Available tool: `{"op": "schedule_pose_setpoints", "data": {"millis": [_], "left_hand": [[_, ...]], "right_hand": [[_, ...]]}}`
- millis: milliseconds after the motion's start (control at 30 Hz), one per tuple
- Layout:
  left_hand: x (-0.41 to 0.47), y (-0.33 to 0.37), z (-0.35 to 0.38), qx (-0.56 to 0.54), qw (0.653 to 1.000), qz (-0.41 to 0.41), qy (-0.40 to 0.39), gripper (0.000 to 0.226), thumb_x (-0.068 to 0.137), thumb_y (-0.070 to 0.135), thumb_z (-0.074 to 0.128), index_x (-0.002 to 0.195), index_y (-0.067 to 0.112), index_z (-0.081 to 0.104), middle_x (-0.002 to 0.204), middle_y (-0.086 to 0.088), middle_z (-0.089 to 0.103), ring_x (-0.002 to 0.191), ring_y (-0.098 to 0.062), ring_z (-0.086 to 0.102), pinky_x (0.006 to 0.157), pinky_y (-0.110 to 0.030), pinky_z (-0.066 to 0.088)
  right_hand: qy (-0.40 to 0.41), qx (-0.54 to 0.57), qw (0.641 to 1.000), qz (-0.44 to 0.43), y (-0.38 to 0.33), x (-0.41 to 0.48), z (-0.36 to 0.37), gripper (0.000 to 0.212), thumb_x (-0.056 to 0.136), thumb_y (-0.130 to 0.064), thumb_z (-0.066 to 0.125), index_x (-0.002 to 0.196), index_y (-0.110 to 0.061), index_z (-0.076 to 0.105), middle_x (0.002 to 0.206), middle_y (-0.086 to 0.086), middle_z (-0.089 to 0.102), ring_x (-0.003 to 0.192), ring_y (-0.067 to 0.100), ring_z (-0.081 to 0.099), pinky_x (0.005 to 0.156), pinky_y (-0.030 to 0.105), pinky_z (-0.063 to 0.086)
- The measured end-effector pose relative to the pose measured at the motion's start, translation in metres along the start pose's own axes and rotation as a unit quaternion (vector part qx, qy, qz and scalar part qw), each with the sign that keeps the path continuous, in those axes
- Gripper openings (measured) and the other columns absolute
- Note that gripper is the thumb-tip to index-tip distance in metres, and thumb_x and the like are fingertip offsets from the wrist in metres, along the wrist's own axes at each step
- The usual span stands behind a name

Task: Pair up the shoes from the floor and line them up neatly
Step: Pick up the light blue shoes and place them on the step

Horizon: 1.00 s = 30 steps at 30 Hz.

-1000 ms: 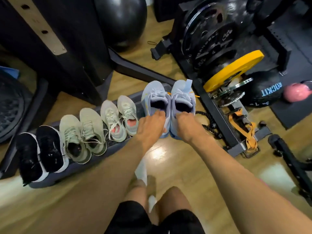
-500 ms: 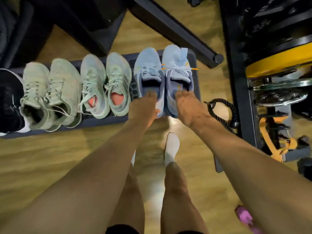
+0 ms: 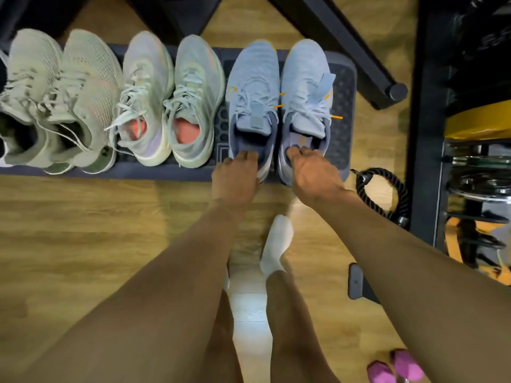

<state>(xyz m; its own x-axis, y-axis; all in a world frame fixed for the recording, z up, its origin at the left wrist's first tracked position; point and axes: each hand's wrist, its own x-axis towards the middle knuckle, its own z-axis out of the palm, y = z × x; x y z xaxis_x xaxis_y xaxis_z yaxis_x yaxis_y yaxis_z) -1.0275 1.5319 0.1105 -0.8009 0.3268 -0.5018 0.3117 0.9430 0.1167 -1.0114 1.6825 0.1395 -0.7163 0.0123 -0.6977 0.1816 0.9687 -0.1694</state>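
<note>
Two light blue shoes stand side by side at the right end of a dark mat (image 3: 343, 111). My left hand (image 3: 235, 178) grips the heel of the left blue shoe (image 3: 253, 87), fingers inside its opening. My right hand (image 3: 312, 172) grips the heel of the right blue shoe (image 3: 304, 78) the same way. To their left stand a pale grey pair with orange insoles (image 3: 168, 87) and a sage green pair (image 3: 60, 78). All toes point away from me.
A black frame leg (image 3: 359, 64) runs diagonally past the mat's right end. A coiled black rope handle (image 3: 387, 189) lies to the right of my right hand. A weight rack with a yellow plate (image 3: 475, 125) fills the right side. A pink dumbbell (image 3: 395, 369) lies at bottom right.
The camera has moved closer and over the mat. Both hands stay on the blue shoes' heels; the shoes now sit squarely on the mat's right end.
</note>
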Motion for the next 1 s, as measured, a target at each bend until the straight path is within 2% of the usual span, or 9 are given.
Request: {"op": "schedule_pose_setpoints", "data": {"millis": [167, 333, 433, 500, 667, 800, 867, 933, 1000], "left_hand": [[-0.002, 0.000, 0.015, -0.036, 0.999, -0.011, 0.016, 0.032, 0.092, 0.023, 0.058, 0.122, 0.014, 0.048, 0.121, -0.008, 0.058, 0.109, -0.036, 0.054, 0.081, -0.043, 0.045], [-0.001, 0.001, 0.017, -0.044, 0.999, -0.019, 0.001, 0.035, 0.094, 0.024, 0.056, 0.127, 0.015, 0.047, 0.125, -0.008, 0.054, 0.113, -0.036, 0.051, 0.078, -0.044, 0.046], [-0.003, 0.002, 0.005, -0.099, 0.994, -0.012, -0.041, 0.039, 0.096, 0.032, 0.052, 0.129, 0.013, 0.045, 0.132, -0.007, 0.046, 0.116, -0.037, 0.050, 0.081, -0.046, 0.045], [-0.009, -0.001, -0.007, -0.127, 0.992, 0.001, -0.029, 0.038, 0.095, 0.036, 0.051, 0.126, 0.013, 0.046, 0.130, -0.007, 0.047, 0.114, -0.037, 0.053, 0.081, -0.046, 0.045], [-0.059, -0.025, -0.077, -0.092, 0.995, 0.022, 0.038, 0.043, 0.094, 0.034, 0.045, 0.130, 0.011, 0.045, 0.132, -0.011, 0.047, 0.113, -0.037, 0.051, 0.088, -0.046, 0.044], [-0.125, -0.058, -0.160, -0.056, 0.991, 0.029, 0.119, 0.049, 0.089, 0.030, 0.046, 0.133, 0.011, 0.046, 0.142, -0.014, 0.043, 0.124, -0.036, 0.043, 0.100, -0.046, 0.036], [-0.160, -0.082, -0.203, -0.062, 0.982, 0.004, 0.177, 0.048, 0.090, 0.034, 0.040, 0.131, 0.012, 0.050, 0.144, -0.016, 0.041, 0.127, -0.036, 0.042, 0.104, -0.048, 0.034], [-0.194, -0.106, -0.243, -0.082, 0.975, -0.038, 0.205, 0.047, 0.096, 0.039, 0.038, 0.136, 0.017, 0.045, 0.152, -0.015, 0.032, 0.135, -0.035, 0.033, 0.110, -0.050, 0.026], [-0.230, -0.126, -0.277, -0.106, 0.965, -0.074, 0.226, 0.048, 0.099, 0.043, 0.034, 0.142, 0.021, 0.039, 0.157, -0.012, 0.021, 0.142, -0.034, 0.021, 0.115, -0.051, 0.018]], "right_hand": [[0.005, 0.016, 1.000, 0.013, -0.002, 0.005, 0.011, 0.049, 0.090, -0.002, 0.039, 0.138, -0.013, 0.035, 0.138, 0.015, 0.041, 0.129, 0.033, 0.035, 0.093, 0.044, 0.042], [0.014, -0.024, 0.999, 0.025, -0.006, -0.002, 0.014, 0.047, 0.088, 0.001, 0.044, 0.133, -0.008, 0.034, 0.133, 0.015, 0.043, 0.128, 0.032, 0.036, 0.078, 0.041, 0.039], [0.024, -0.037, 0.998, 0.047, -0.017, -0.012, 0.006, 0.049, 0.087, -0.006, 0.050, 0.134, -0.010, 0.036, 0.134, 0.011, 0.044, 0.128, 0.030, 0.038, 0.084, 0.043, 0.044], [0.053, -0.030, 0.997, 0.049, -0.030, -0.022, -0.005, 0.048, 0.086, -0.015, 0.054, 0.130, -0.010, 0.039, 0.130, 0.011, 0.047, 0.124, 0.032, 0.043, 0.084, 0.044, 0.045], [0.150, 0.014, 0.988, -0.035, -0.088, -0.073, -0.055, 0.040, 0.089, -0.025, 0.050, 0.126, -0.010, 0.045, 0.123, 0.012, 0.052, 0.115, 0.034, 0.050, 0.080, 0.042, 0.045], [0.220, -0.031, 0.967, -0.122, -0.144, -0.134, -0.112, 0.044, 0.085, -0.026, 0.050, 0.126, -0.011, 0.049, 0.123, 0.012, 0.054, 0.113, 0.034, 0.051, 0.086, 0.041, 0.041], [0.259, -0.052, 0.952, -0.155, -0.170, -0.165, -0.139, 0.045, 0.086, -0.033, 0.050, 0.125, -0.011, 0.052, 0.122, 0.012, 0.055, 0.112, 0.034, 0.051, 0.086, 0.043, 0.041], [0.297, -0.069, 0.934, -0.186, -0.196, -0.193, -0.163, 0.047, 0.086, -0.039, 0.049, 0.124, -0.011, 0.053, 0.121, 0.011, 0.056, 0.113, 0.034, 0.051, 0.088, 0.044, 0.042], [0.325, -0.071, 0.917, -0.221, -0.221, -0.220, -0.185, 0.052, 0.085, -0.041, 0.050, 0.127, -0.011, 0.052, 0.127, 0.011, 0.056, 0.120, 0.033, 0.050, 0.096, 0.045, 0.042]]}}
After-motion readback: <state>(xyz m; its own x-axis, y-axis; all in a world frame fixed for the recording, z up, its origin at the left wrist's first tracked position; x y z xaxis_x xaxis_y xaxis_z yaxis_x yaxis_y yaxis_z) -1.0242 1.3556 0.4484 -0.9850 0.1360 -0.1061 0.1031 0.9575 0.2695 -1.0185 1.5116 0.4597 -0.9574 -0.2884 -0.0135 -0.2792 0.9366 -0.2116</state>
